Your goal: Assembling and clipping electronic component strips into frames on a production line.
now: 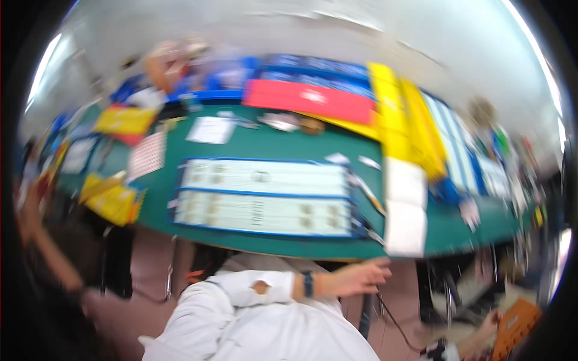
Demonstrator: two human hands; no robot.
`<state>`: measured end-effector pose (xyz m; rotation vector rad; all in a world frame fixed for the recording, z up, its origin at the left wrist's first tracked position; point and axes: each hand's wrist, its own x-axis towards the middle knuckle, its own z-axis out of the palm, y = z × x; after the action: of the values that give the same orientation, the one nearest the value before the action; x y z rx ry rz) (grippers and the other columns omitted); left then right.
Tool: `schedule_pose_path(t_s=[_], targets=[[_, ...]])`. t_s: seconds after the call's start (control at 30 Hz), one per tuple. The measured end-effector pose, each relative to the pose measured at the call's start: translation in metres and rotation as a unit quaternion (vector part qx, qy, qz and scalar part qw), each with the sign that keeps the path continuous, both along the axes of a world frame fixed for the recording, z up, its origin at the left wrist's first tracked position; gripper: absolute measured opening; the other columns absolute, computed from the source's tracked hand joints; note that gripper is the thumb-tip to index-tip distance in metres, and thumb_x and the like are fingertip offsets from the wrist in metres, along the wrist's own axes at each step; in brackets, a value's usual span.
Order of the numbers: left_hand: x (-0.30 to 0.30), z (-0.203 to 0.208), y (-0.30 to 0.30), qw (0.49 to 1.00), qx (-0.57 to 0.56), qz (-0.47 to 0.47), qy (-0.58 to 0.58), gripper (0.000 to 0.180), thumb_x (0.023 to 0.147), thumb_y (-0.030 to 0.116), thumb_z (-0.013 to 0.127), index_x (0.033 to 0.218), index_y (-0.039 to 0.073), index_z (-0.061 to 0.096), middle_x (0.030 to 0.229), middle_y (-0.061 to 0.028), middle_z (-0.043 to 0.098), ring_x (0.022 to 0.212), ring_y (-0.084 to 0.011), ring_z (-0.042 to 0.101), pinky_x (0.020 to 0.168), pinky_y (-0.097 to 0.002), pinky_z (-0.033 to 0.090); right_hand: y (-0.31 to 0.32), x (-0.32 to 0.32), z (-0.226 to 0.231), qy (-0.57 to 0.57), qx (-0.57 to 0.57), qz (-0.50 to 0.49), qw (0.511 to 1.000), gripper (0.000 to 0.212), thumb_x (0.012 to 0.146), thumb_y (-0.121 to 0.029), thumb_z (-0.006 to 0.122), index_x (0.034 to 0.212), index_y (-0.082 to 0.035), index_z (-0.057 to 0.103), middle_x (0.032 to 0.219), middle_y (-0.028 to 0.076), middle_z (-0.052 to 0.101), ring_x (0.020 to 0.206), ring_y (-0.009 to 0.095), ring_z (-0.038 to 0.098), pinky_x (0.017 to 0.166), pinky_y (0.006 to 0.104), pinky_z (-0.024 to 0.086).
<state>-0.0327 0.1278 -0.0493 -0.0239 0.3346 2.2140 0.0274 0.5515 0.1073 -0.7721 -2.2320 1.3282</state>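
My left arm, in a white sleeve with a dark wristband, reaches across my body to the right. My left hand (pixel 356 278) hangs in front of the table's near edge, fingers stretched out and nothing visible in them. Far down at the lower right, my right hand (pixel 483 332) grips a flat orange piece (pixel 516 325) with small dark spots along its edge. On the table ahead lies a long pale-green panel (pixel 271 175) with blue borders, split lengthwise by a blue strip. A slim pen-like tool (pixel 368 195) and a dark-handled one (pixel 372 231) rest at its right end. Motion blurs the picture.
The green table (pixel 289 141) curves across the view. A red sheet (pixel 307 101), yellow strips (pixel 392 102) and blue trays (pixel 211 94) are along the back. White paper (pixel 405 207) overhangs the front edge. At the left is another person's arm (pixel 57 256); a cable (pixel 394 322) hangs below.
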Motion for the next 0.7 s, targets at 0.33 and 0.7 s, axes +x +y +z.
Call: schedule_pose_path(t_s=[0.33, 0.7], targets=[[-0.015, 0.051, 0.026, 0.999, 0.000, -0.054, 0.010, 0.074, 0.083, 0.008, 0.048, 0.149, 0.025, 0.017, 0.148, -0.0072, 0.017, 0.137, -0.0292, 0.020, 0.111, -0.0515, 0.022, 0.104, 0.132, 0.024, 0.214, -0.088, -0.186, 0.955, 0.036, 0.097, -0.030, 0.043, 0.117, -0.002, 0.056, 0.113, 0.009, 0.060, 0.099, 0.019, 0.060, 0.088, 0.0327, 0.049], [-0.011, 0.067, 0.025, 0.989, -0.097, -0.043, 0.106, 0.075, 0.085, 0.018, 0.050, 0.150, 0.022, 0.013, 0.153, 0.0007, 0.009, 0.137, -0.0190, 0.017, 0.111, -0.0450, 0.014, 0.003, -0.122, -0.153, 0.240, -0.128, -0.036, 0.961, 0.031, 0.097, -0.022, 0.049, 0.107, 0.005, 0.062, 0.102, 0.007, 0.064, 0.092, 0.013, 0.059, 0.083, 0.0255, 0.046]])
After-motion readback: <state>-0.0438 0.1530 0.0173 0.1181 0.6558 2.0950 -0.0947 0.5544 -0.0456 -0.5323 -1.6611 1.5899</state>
